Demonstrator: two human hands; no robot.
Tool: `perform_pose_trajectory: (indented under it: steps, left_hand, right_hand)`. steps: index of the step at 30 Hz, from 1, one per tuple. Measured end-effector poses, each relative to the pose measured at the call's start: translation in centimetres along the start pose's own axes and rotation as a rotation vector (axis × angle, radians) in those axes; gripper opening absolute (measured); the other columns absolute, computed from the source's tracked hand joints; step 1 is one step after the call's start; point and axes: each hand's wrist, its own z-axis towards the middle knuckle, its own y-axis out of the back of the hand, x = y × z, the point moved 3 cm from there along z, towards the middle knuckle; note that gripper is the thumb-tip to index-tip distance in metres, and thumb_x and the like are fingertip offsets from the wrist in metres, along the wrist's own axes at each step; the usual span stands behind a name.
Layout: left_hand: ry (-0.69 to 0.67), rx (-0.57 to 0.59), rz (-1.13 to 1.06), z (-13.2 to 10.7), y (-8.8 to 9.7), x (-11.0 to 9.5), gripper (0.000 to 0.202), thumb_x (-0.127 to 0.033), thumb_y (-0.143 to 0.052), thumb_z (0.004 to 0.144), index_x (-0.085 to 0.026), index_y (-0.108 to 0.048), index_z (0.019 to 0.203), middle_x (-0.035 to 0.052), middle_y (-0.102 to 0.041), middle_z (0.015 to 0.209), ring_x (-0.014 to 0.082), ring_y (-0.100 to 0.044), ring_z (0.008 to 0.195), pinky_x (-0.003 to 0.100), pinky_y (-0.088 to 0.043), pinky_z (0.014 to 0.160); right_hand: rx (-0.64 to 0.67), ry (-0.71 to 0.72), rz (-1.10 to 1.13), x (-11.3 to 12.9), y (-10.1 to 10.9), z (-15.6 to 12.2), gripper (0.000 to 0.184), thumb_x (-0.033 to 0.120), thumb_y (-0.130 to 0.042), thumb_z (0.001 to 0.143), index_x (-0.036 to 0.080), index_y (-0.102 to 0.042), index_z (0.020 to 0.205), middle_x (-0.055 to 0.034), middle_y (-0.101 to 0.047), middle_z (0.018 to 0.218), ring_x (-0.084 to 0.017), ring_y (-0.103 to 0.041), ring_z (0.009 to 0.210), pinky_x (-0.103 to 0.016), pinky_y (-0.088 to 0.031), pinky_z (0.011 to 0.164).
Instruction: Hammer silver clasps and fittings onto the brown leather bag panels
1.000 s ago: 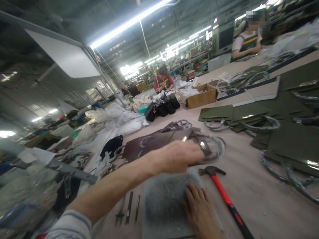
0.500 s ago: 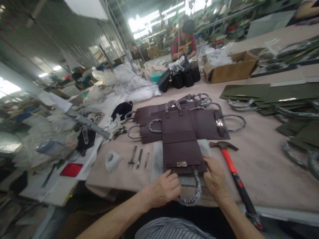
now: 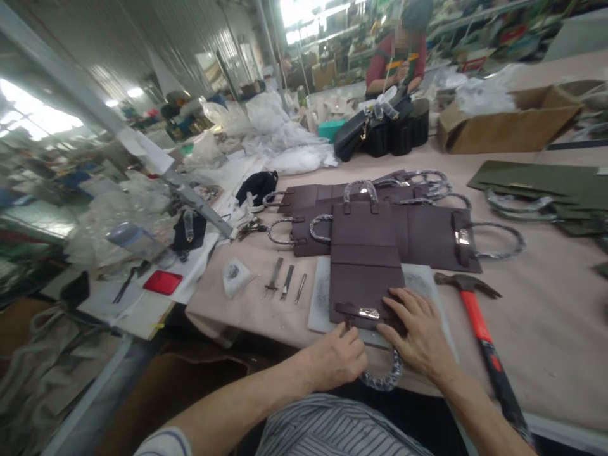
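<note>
A dark brown leather bag piece (image 3: 365,278), flat and unsewn at the sides, lies over a pale slab (image 3: 320,297) near the table's front edge. Its metal clasp (image 3: 369,313) faces up beside a strap. Below it loops a plastic-wrapped handle (image 3: 384,381). My left hand (image 3: 338,360) is closed at the left base of this handle; the fingertips partly hide what they pinch. Spread over the lower right corner is my right hand (image 3: 418,329), fingers flat on the leather and thumb near the handle's right base. A claw hammer (image 3: 477,320) with a red and black grip lies to the right.
Left of the slab are a pronged punch (image 3: 274,278), two slim metal tools and a white lump (image 3: 235,277). More brown bag pieces (image 3: 432,234) lie behind, green ones (image 3: 536,183) at right. A cardboard box (image 3: 508,126) and a co-worker (image 3: 396,60) are farther back.
My right hand has moved from the piece's right edge onto its lower right corner, fingers now spread. My left hand stays by the handle's base. The whole view has shifted.
</note>
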Motion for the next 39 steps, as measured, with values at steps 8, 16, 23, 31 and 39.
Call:
perform_pose_trajectory:
  steps: [8,16,23,31,39]
  left_hand:
    - [0.002,-0.056,-0.038,0.1,-0.3,-0.3,0.019,-0.019,-0.047,0.101,-0.013,-0.063,0.093,0.0108,-0.066,0.098,0.0259,-0.064,0.101,0.045,-0.051,0.095]
    - [0.484,-0.098,-0.205,-3.8,0.6,6.1,0.021,-0.013,-0.046,0.098,-0.014,-0.066,0.100,0.0109,-0.069,0.103,0.0218,-0.067,0.096,0.034,-0.054,0.087]
    - [1.332,0.274,-0.188,-8.2,-0.7,16.7,0.021,-0.029,-0.058,0.096,-0.014,-0.070,0.105,0.0175,-0.072,0.113,0.0315,-0.070,0.106,0.038,-0.053,0.089]
    - [1.454,0.296,-0.186,-10.8,-1.8,20.5,0.032,-0.039,-0.058,0.092,-0.014,-0.068,0.109,0.0209,-0.071,0.117,0.0343,-0.067,0.114,0.038,-0.051,0.090]
    - [1.511,0.369,-0.488,-12.3,-3.7,23.2,0.017,-0.025,-0.077,0.062,-0.019,-0.061,0.063,0.0098,-0.071,0.069,0.0324,-0.072,0.089,0.033,-0.052,0.074]
  right_hand:
    - [-0.013,0.065,-0.023,-1.0,-0.9,0.4,0.047,0.054,-0.051,0.095,0.018,-0.066,0.122,-0.0144,-0.060,0.135,-0.036,-0.051,0.127,-0.057,-0.043,0.103]
    - [-0.025,0.078,0.006,-0.9,-0.7,0.7,0.044,0.052,-0.053,0.096,0.018,-0.067,0.120,-0.0146,-0.061,0.133,-0.037,-0.055,0.124,-0.058,-0.046,0.101]
    - [0.000,0.036,-0.002,-0.8,-0.6,0.7,0.044,0.053,-0.054,0.094,0.021,-0.068,0.121,-0.0138,-0.061,0.133,-0.037,-0.055,0.125,-0.059,-0.045,0.102]
    - [-0.009,0.029,-0.011,0.1,0.0,0.6,0.039,0.046,-0.057,0.094,0.020,-0.064,0.122,-0.0142,-0.059,0.135,-0.037,-0.053,0.126,-0.060,-0.046,0.102]
    - [0.024,0.011,-0.002,0.4,0.2,0.6,0.039,0.045,-0.058,0.095,0.020,-0.061,0.125,-0.0142,-0.057,0.138,-0.037,-0.050,0.130,-0.059,-0.043,0.104]
